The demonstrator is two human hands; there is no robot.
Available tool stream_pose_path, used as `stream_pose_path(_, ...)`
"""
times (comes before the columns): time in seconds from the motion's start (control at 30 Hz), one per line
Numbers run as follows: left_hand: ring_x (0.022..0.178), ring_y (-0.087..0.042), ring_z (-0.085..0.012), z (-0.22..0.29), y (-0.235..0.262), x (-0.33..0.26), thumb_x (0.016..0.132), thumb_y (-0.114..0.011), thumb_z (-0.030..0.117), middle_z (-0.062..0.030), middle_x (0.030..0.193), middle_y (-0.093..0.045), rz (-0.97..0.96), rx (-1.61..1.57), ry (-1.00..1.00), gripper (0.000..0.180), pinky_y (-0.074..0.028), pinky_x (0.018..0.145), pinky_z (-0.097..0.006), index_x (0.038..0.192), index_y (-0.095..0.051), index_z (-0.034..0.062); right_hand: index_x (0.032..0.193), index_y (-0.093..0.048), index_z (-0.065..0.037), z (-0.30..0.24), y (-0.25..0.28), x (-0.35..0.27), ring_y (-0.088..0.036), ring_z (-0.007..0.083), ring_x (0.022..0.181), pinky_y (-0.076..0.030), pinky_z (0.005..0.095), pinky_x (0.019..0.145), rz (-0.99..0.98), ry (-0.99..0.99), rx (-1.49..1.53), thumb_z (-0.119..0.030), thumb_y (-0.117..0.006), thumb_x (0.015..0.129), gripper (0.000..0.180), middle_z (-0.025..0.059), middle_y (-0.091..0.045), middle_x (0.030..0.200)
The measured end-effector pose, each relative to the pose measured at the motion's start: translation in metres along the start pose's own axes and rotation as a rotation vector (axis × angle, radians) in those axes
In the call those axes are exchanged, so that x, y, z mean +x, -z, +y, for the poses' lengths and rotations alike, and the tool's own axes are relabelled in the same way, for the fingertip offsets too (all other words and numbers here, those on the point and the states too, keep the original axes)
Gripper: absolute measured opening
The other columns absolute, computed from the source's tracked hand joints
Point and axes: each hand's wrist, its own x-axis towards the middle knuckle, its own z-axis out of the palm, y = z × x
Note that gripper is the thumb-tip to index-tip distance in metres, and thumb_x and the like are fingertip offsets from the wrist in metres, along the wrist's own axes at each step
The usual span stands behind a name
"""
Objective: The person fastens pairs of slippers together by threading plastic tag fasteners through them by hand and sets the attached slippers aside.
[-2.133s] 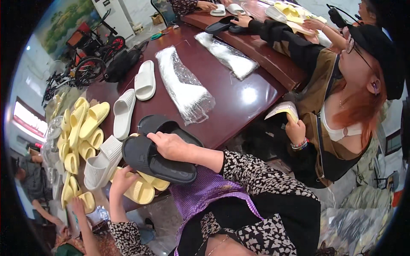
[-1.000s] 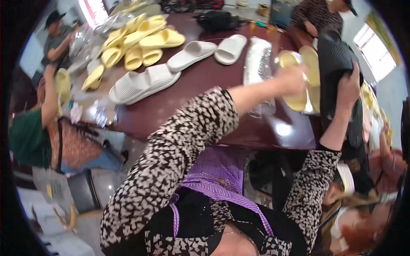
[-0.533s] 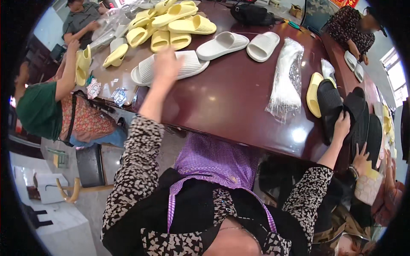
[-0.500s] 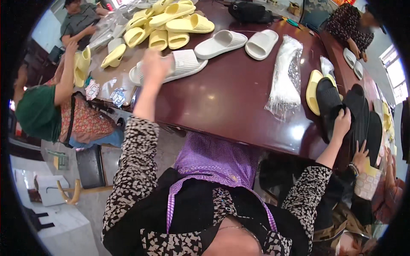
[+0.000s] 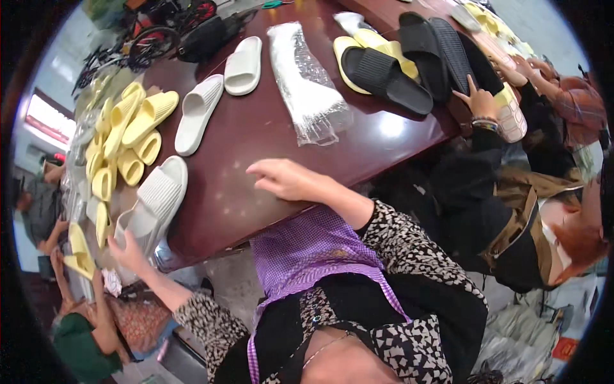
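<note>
A light grey slide sandal (image 5: 160,197) lies at the table's left front edge, seemingly with a second one against it. My left hand (image 5: 133,254) holds its near end, thumb and fingers on either side. My right hand (image 5: 288,179) hovers over the table near its front edge, holding nothing, its fingers stretched to the left. Two more light grey slides, one nearer (image 5: 198,115) and one farther (image 5: 244,66), lie apart beyond. A black slide (image 5: 387,80) rests across yellow slides (image 5: 350,63) at the right.
Yellow slides (image 5: 128,128) are heaped at the left. Clear plastic bags (image 5: 307,86) lie mid-table. More black slides (image 5: 425,54) are at the right, where a co-worker's hand (image 5: 480,102) reaches in. Another person (image 5: 86,333) handles a yellow slide at the left.
My right hand has let go of the black slide and come left over the table. My left hand has moved to the near end of the grey slide. The view has turned.
</note>
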Motion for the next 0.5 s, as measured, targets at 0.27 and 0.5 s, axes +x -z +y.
stream_pose_path(0.27,0.115,-0.049,-0.0229,0.071,0.029,-0.074,0.081,-0.065,0.006,-0.0134,0.130,-0.048,-0.195,-0.516,0.078,0.053,-0.041,0.096,-0.032,0.129,-0.047,-0.0047,0.126,-0.045,0.003,-0.029,-0.046,0.010,-0.060,0.0234,0.102,-0.048,0.0349,0.087,0.049,-0.218,0.709,-0.014,-0.059,0.089,0.043,0.0170,-0.060,0.113)
stream_pose_path(0.5,0.119,-0.047,-0.0260,0.115,-0.008,-0.111,0.075,-0.061,0.001,-0.0136,0.130,-0.049,-0.263,-0.450,-0.169,0.049,-0.037,0.102,-0.035,0.123,-0.052,-0.0017,0.120,-0.049,0.004,-0.006,-0.025,-0.005,-0.059,0.0165,0.095,-0.048,0.0306,0.084,0.346,-0.543,0.852,-0.018,-0.053,0.094,0.035,0.0100,-0.060,0.110)
